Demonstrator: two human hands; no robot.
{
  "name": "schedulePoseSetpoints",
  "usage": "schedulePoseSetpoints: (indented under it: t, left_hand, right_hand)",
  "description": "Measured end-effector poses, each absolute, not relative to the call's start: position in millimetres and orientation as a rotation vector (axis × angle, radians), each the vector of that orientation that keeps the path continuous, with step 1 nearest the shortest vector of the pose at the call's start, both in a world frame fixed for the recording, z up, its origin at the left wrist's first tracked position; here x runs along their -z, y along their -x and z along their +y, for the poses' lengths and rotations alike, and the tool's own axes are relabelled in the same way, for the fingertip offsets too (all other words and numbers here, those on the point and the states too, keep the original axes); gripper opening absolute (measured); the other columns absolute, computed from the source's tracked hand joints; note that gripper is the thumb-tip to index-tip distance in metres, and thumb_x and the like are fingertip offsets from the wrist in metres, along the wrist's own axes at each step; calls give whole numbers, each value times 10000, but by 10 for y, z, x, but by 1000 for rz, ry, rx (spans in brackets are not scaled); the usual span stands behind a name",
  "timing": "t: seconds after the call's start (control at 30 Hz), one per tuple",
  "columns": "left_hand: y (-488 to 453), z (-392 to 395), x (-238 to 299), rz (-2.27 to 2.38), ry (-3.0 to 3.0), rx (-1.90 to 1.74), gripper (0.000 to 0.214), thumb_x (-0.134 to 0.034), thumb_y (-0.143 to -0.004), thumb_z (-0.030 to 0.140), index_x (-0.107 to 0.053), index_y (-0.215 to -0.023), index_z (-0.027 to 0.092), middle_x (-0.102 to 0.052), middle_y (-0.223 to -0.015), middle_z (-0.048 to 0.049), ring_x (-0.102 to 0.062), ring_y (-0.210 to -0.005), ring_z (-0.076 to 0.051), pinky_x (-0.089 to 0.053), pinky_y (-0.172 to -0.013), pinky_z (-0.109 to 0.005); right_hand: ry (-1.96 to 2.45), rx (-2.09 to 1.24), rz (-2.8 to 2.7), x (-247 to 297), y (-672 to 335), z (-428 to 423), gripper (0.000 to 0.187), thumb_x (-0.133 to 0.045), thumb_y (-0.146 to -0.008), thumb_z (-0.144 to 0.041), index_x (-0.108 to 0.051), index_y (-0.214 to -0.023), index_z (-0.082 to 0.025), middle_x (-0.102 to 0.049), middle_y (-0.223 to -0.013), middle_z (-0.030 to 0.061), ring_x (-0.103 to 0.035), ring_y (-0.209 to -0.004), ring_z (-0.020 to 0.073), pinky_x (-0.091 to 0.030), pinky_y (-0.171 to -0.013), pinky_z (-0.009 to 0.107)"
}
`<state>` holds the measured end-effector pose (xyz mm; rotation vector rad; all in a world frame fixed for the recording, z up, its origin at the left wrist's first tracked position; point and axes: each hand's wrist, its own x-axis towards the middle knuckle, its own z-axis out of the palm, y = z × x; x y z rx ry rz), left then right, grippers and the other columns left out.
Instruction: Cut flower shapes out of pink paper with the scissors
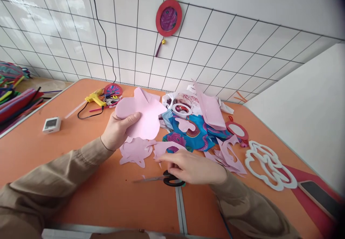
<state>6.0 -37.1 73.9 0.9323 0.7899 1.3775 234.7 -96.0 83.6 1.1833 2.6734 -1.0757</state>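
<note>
My left hand [116,129] is closed on a pink paper cut-out [142,115] with rounded lobes, held up above the orange table [81,167]. My right hand [192,167] rests low on the table over the black handles of a pair of scissors [164,178], whose blades point left. Its fingers are curled at the handles and touch a pink paper scrap [168,148]; I cannot see whether they grip the scissors. More pink offcuts [134,152] lie between the two hands.
A yellow glue gun [94,97] with a black cord lies at the back left, near a small white device [51,124]. Blue patterned fabric [199,131], white foam frames [266,165], red round frames [237,129] and a phone [320,196] lie to the right. A red ornament [168,17] hangs on the wire grid.
</note>
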Motion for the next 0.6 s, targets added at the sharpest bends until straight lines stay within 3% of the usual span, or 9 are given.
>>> schedulePoseSetpoints:
  t: [0.1, 0.23, 0.27, 0.43, 0.6]
  left_hand:
    - [-54, -368, -749, 767, -917, -1370, 446, -891, -655, 291, -753, -1065, 182, -796, -942, -63, -758, -870, -278, -630, -717, -336]
    - [-62, -373, -744, 740, -885, -1355, 348, -891, -664, 260, -768, -969, 146, -794, -902, -68, -760, -803, -246, -629, -674, -294]
    - [-64, -370, -741, 735, -880, -1361, 341, -890, -665, 252, -769, -965, 146, -794, -893, -64, -760, -788, -242, -630, -665, -293]
    - [-60, -341, -716, 730, -877, -1382, 351, -890, -663, 224, -770, -990, 177, -789, -854, -28, -749, -748, -211, -629, -644, -283]
    - [-47, -340, -680, 759, -960, -1373, 256, -879, -682, 255, -783, -898, 157, -787, -867, -46, -740, -772, -206, -623, -683, -279]
  right_hand:
    - [-1097, 1413, 2487, -752, -2390, -897, 408, -593, -845, -172, -676, -1244, -163, -735, -818, 42, -662, -722, 154, -476, -661, 238]
    - [-903, 1854, 2230, -557, -2472, -819, 724, -761, -725, -315, -561, -1402, -153, -710, -904, 58, -616, -707, 126, -484, -654, 220]
    - [-791, 1906, 2240, -512, -2488, -805, 726, -751, -725, -305, -557, -1404, -135, -702, -935, 73, -605, -727, 127, -484, -665, 224]
    - [-336, 1973, 2438, -424, -2454, -810, 604, -666, -751, -206, -617, -1334, -52, -660, -926, 96, -549, -761, 131, -473, -681, 224]
    - [-229, 2112, 2669, -459, -2438, -845, 440, -834, -721, -391, -762, -1032, -89, -607, -686, 27, -482, -576, 85, -414, -536, 192]
